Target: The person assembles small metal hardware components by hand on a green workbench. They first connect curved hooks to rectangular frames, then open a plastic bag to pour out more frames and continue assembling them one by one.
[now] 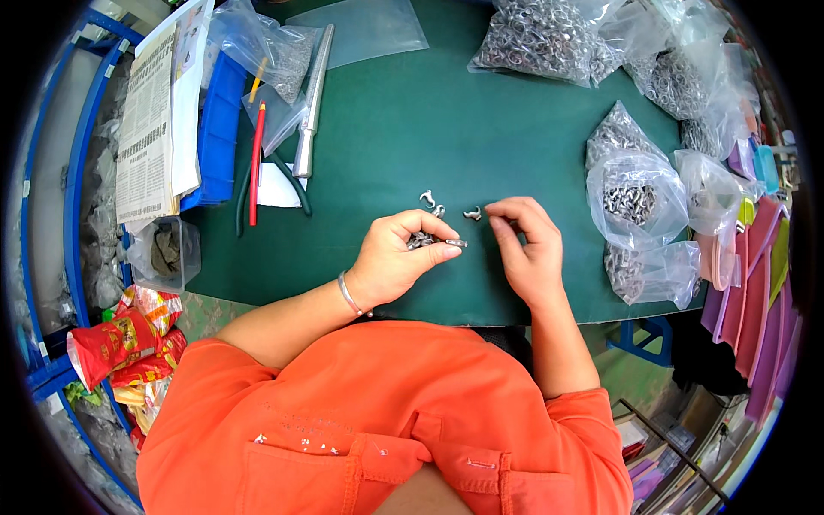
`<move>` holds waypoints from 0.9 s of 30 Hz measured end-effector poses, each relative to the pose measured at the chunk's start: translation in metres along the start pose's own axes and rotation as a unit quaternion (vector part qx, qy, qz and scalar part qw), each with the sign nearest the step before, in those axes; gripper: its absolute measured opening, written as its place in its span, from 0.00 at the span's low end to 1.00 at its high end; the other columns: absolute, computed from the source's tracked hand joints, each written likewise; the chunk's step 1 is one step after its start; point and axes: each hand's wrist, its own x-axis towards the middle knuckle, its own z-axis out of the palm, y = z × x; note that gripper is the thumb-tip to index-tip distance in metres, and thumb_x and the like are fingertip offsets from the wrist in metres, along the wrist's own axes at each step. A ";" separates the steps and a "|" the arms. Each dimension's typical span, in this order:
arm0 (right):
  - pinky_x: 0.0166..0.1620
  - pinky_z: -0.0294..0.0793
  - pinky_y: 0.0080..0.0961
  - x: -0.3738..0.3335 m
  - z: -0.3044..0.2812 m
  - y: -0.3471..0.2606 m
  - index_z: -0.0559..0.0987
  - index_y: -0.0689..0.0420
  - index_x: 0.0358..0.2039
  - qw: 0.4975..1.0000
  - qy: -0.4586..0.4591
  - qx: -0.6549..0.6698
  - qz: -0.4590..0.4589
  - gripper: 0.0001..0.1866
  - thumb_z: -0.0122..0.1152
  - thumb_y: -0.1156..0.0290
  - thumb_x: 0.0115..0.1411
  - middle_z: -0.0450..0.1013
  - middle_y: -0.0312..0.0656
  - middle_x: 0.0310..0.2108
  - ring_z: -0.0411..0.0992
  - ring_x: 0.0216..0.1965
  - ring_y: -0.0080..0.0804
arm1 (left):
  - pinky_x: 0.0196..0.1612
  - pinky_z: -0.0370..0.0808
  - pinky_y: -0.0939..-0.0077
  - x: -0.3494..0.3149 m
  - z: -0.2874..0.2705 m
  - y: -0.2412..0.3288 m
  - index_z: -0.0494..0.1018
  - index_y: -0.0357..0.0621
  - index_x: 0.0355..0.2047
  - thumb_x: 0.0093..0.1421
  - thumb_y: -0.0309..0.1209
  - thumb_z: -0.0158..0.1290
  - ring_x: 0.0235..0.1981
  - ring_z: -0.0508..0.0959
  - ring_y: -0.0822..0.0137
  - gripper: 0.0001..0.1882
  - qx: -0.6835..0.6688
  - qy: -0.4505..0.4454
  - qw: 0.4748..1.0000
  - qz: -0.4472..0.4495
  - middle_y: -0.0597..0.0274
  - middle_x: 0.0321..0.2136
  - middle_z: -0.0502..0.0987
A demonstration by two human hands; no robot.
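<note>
My left hand (386, 262) is closed, with a small silver metal piece (457, 244) pinched between thumb and forefinger. More small metal pieces (419, 240) are gathered under its curled fingers. My right hand (530, 249) is just to the right, its thumb and forefinger drawn close together; whether anything is between them is too small to tell. One loose curved metal piece (472, 213) lies on the green table just left of the right fingertips. Beyond the left hand lie a curved metal piece (427, 199) and another small metal piece (439, 211).
Clear bags of metal parts (631, 202) line the table's (386, 129) right side, with a larger bag (541, 43) at the back. On the left are a tapered metal rod (316, 94), red pencil (257, 163), green-handled pliers (243, 202), blue bin (219, 129) and newspaper (148, 129).
</note>
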 end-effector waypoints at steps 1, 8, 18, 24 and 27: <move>0.38 0.72 0.26 0.001 0.003 0.003 0.78 0.61 0.35 0.998 -0.005 -0.058 -0.023 0.08 0.61 0.82 0.53 0.73 0.43 0.34 0.73 0.36 0.37 | 0.21 0.64 0.89 0.000 0.000 -0.001 0.76 0.38 0.35 0.55 0.22 0.60 0.25 0.70 0.82 0.07 0.002 -0.002 1.000 0.005 0.66 0.29 0.76; 0.37 0.72 0.26 0.001 0.007 0.010 0.78 0.60 0.36 0.998 -0.033 -0.045 -0.011 0.08 0.61 0.80 0.54 0.73 0.43 0.33 0.72 0.35 0.36 | 0.17 0.61 0.87 0.002 -0.014 0.003 0.69 0.40 0.32 0.58 0.24 0.49 0.22 0.68 0.75 0.02 -0.339 -0.055 0.937 -0.070 0.52 0.34 0.73; 0.36 0.76 0.22 0.001 0.001 0.010 0.75 0.65 0.38 0.805 -0.095 0.549 0.202 0.07 0.55 0.74 0.63 0.75 0.45 0.36 0.75 0.34 0.28 | 0.15 0.58 0.87 0.012 -0.028 0.001 0.67 0.42 0.29 0.61 0.29 0.48 0.20 0.65 0.76 0.05 -0.329 0.022 0.943 -0.038 0.59 0.28 0.70; 0.33 0.78 0.22 0.048 0.001 -0.015 0.75 0.67 0.41 0.829 -0.193 0.419 0.318 0.09 0.56 0.75 0.62 0.76 0.46 0.35 0.76 0.31 0.29 | 0.14 0.57 0.86 0.028 -0.034 -0.003 0.65 0.43 0.29 0.64 0.31 0.46 0.18 0.64 0.75 0.08 -0.386 0.079 0.918 -0.031 0.60 0.25 0.68; 0.35 0.79 0.22 0.099 0.005 -0.025 0.74 0.66 0.43 0.851 -0.193 0.381 0.305 0.10 0.55 0.76 0.62 0.76 0.45 0.35 0.76 0.32 0.30 | 0.14 0.58 0.86 0.028 -0.038 -0.007 0.66 0.43 0.31 0.65 0.30 0.47 0.18 0.66 0.75 0.06 -0.428 0.042 0.903 -0.017 0.61 0.25 0.70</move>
